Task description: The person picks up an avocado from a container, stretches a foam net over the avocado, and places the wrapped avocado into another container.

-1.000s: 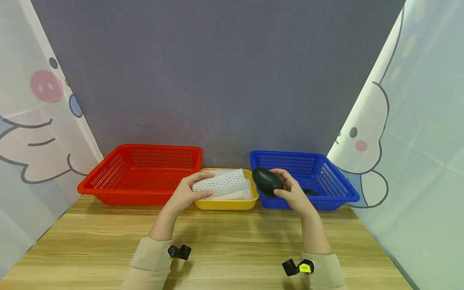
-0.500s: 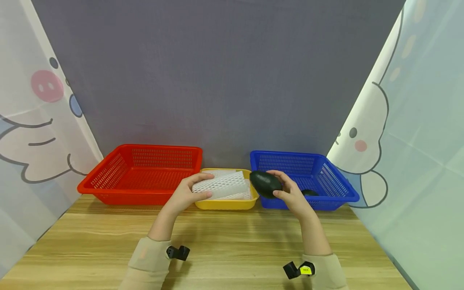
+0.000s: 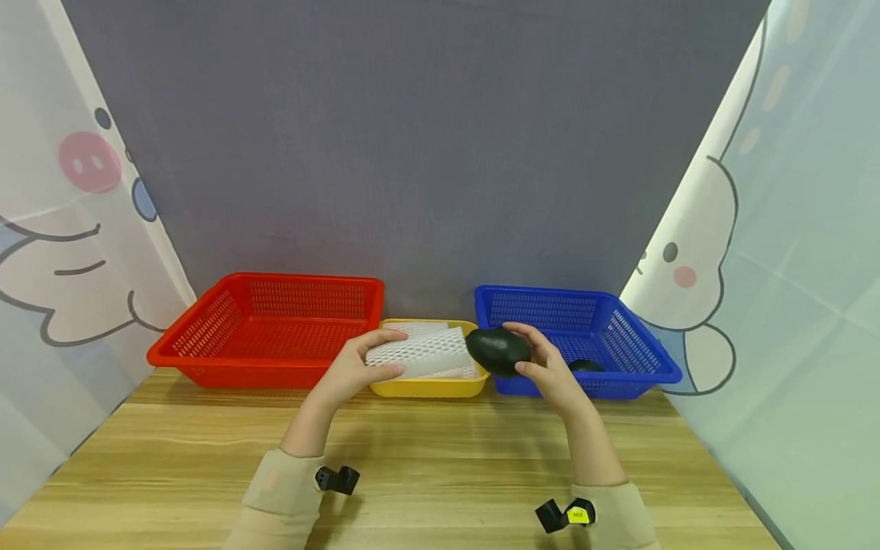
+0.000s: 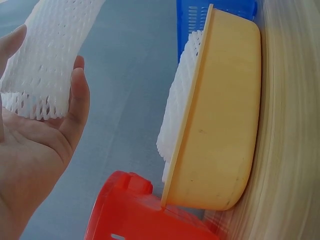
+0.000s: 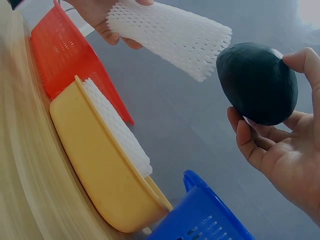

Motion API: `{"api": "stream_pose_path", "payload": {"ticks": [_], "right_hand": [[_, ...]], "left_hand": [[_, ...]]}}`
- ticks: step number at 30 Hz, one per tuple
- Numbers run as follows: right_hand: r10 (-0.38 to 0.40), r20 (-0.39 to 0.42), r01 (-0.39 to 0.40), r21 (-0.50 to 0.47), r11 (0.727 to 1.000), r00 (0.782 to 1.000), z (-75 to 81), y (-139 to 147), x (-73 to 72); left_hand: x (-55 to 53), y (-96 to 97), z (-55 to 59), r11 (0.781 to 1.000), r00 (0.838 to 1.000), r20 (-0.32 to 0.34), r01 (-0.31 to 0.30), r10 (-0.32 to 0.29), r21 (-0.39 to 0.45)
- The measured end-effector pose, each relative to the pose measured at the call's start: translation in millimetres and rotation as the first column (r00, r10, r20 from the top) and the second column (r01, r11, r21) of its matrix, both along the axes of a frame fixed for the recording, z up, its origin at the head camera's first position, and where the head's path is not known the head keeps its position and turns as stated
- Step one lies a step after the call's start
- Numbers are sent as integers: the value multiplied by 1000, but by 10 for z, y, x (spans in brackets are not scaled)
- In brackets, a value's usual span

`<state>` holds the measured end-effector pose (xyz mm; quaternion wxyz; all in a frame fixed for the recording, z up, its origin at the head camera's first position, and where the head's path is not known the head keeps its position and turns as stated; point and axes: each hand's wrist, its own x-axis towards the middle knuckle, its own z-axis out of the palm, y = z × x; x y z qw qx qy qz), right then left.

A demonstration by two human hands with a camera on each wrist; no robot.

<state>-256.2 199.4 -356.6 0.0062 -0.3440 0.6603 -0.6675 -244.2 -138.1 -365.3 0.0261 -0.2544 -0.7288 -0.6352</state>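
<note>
My left hand [image 3: 354,368] holds a white foam net sleeve [image 3: 419,350] by one end, thumb on one side and fingers on the other. The sleeve points right, raised above the yellow tub [image 3: 428,388]. In my right hand [image 3: 553,373] is a dark green avocado [image 3: 498,351], gripped at its wide end between thumb and fingers. Its narrow tip meets the sleeve's right end in the head view. In the right wrist view the avocado [image 5: 256,82] sits right at the sleeve's mouth [image 5: 212,55]; whether they touch, I cannot tell.
More foam net sleeves [image 4: 180,100] lie in the yellow tub. To the left is a red basket [image 3: 264,374] with nothing seen inside. A blue basket [image 3: 646,377] on the right has another dark avocado [image 3: 585,366] in it. All stand on a wooden table [image 3: 440,458] before a grey backdrop.
My right hand has brought the avocado left and slightly down, from in front of the blue basket to the sleeve's end. The left hand and sleeve have barely moved.
</note>
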Motion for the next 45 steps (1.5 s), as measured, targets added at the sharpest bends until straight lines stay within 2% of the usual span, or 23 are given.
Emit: {"api": "stream_pose_path", "payload": {"ticks": [12,22,30,40,45], "right_hand": [[-6,30,6,-2,1000,1000,-18,-43,-2],[13,49,-11,-40,999,999,-13,-90,20],[6,39,-5,-18,1000,999,-29,-118,12],[-22,46,20,26,999,999,-46,-141,11],[-27,57,25,46,999,998,-47,-173,28]], "left_hand": [[-9,19,-1,1000,1000,-14,1,-1,-20],[2,44,0,1000,1000,-10,6,-6,-21],[-3,67,-8,1000,1000,-10,4,-5,-26],[-19,86,-36,999,999,-52,-11,9,-47],[-13,97,-32,999,1000,-24,0,-1,-38]]}}
